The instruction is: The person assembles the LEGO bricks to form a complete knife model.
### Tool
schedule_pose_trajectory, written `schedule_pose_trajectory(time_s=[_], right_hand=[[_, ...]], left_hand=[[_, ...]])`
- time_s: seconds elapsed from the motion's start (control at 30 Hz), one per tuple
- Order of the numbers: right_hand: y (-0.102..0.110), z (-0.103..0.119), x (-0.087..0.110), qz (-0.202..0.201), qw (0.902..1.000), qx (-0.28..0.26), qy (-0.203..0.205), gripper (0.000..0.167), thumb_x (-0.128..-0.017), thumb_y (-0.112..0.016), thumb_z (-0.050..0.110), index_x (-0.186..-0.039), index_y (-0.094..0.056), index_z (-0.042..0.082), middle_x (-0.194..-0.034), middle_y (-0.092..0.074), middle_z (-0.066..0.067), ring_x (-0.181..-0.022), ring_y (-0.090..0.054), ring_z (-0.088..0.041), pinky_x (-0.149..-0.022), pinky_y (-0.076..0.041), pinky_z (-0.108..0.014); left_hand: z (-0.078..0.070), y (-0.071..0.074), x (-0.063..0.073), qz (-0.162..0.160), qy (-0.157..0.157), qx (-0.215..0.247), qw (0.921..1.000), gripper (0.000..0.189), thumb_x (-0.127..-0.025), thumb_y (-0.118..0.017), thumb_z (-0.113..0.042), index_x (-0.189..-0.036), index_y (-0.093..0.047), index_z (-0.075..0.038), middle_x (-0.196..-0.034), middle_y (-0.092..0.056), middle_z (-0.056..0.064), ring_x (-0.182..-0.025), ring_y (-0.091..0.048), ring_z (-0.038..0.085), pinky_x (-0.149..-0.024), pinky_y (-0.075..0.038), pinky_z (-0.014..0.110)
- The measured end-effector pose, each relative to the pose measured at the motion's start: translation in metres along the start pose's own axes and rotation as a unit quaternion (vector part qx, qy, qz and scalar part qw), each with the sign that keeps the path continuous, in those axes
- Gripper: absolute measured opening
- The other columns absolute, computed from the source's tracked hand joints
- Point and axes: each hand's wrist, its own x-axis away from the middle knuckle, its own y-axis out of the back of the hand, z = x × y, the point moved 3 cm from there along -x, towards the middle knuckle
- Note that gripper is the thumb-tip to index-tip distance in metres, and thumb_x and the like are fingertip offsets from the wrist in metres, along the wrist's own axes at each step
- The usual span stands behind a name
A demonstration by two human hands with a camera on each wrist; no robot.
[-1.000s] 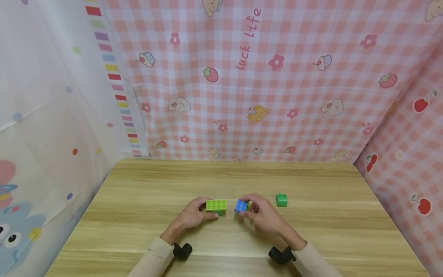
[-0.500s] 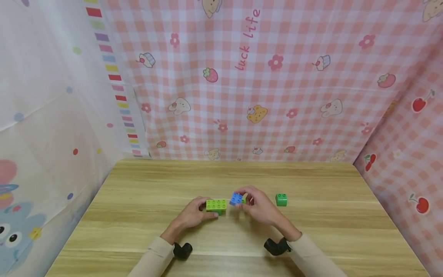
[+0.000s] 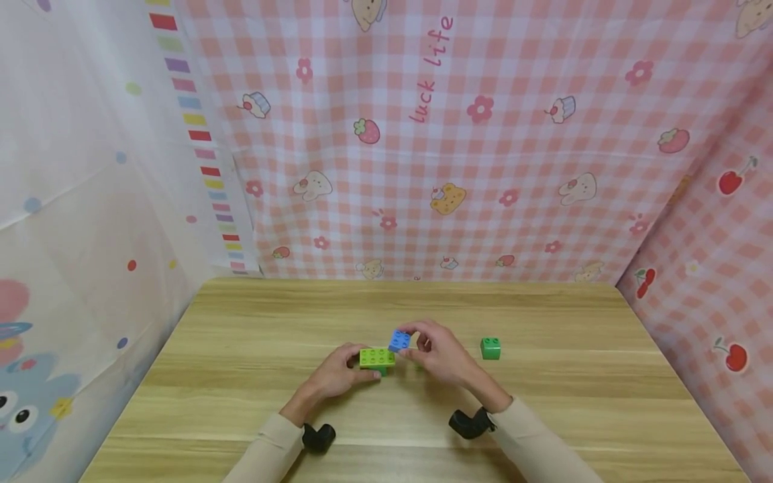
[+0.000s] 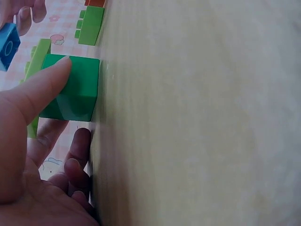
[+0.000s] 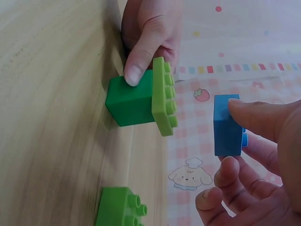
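Observation:
My left hand [image 3: 338, 372] grips a dark green block [image 4: 77, 89] between thumb and fingers, low on the wooden table. A flat lime-green plate [image 3: 377, 357] with two rows of studs sits on top of that block, reaching past its sides. My right hand [image 3: 441, 352] pinches a blue brick [image 3: 399, 341] with square-set studs. The brick is raised just behind the plate's right end in the head view. In the right wrist view a gap shows between the blue brick [image 5: 227, 125] and the plate's studs [image 5: 170, 94].
A dark green brick [image 3: 491, 349] with two studs on top stands right of my right hand. A light green brick [image 5: 113, 207] is on the table, hidden under my right hand in the head view. An orange-red piece [image 4: 95, 2] shows at the left wrist view's top edge.
My right hand has carried the blue brick up from the table, leftward and slightly back, close to the lime-green plate. The left hand and its block have stayed still.

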Motion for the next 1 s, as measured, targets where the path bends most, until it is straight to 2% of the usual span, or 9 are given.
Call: schedule_pose_trajectory(time_s=[0.2, 0.57, 0.73, 1.0], right_hand=[[-0.007, 0.002, -0.005, 0.007, 0.9998, -0.005, 0.019, 0.035, -0.091, -0.073, 0.013, -0.125, -0.065, 0.009, -0.103, -0.058, -0.002, -0.078, -0.050, -0.014, -0.063, -0.042, -0.023], [-0.014, 0.001, -0.012, 0.007, 0.9999, -0.005, 0.008, 0.033, -0.090, -0.074, 0.016, -0.122, -0.067, 0.011, -0.104, -0.061, 0.000, -0.076, -0.051, -0.013, -0.062, -0.041, -0.023], [-0.017, 0.002, -0.015, 0.007, 0.9998, -0.006, 0.019, 0.031, -0.090, -0.074, 0.015, -0.120, -0.068, 0.010, -0.109, -0.062, -0.002, -0.076, -0.050, -0.013, -0.062, -0.041, -0.023], [-0.024, 0.002, -0.019, 0.016, 0.9995, -0.009, 0.025, 0.032, -0.090, -0.073, 0.013, -0.121, -0.067, 0.009, -0.108, -0.062, -0.002, -0.075, -0.052, -0.011, -0.063, -0.043, -0.023]], left_hand=[[0.002, -0.001, -0.001, -0.001, 0.003, 0.000, 1.0000, 0.030, -0.085, -0.079, -0.027, -0.113, -0.071, -0.020, -0.110, -0.060, 0.001, -0.102, -0.051, 0.020, -0.088, -0.040, 0.039], [0.002, -0.001, 0.000, -0.007, 0.003, -0.001, 1.0000, 0.030, -0.084, -0.080, -0.026, -0.112, -0.071, -0.020, -0.111, -0.061, 0.001, -0.102, -0.051, 0.019, -0.089, -0.040, 0.040], [0.002, -0.001, 0.000, -0.009, 0.004, -0.006, 0.9999, 0.029, -0.084, -0.080, -0.026, -0.112, -0.071, -0.020, -0.111, -0.061, 0.002, -0.102, -0.051, 0.019, -0.088, -0.040, 0.039], [0.002, 0.000, -0.001, -0.010, 0.009, -0.009, 0.9999, 0.030, -0.084, -0.080, -0.028, -0.111, -0.071, -0.020, -0.111, -0.060, 0.002, -0.101, -0.050, 0.019, -0.087, -0.039, 0.038]])
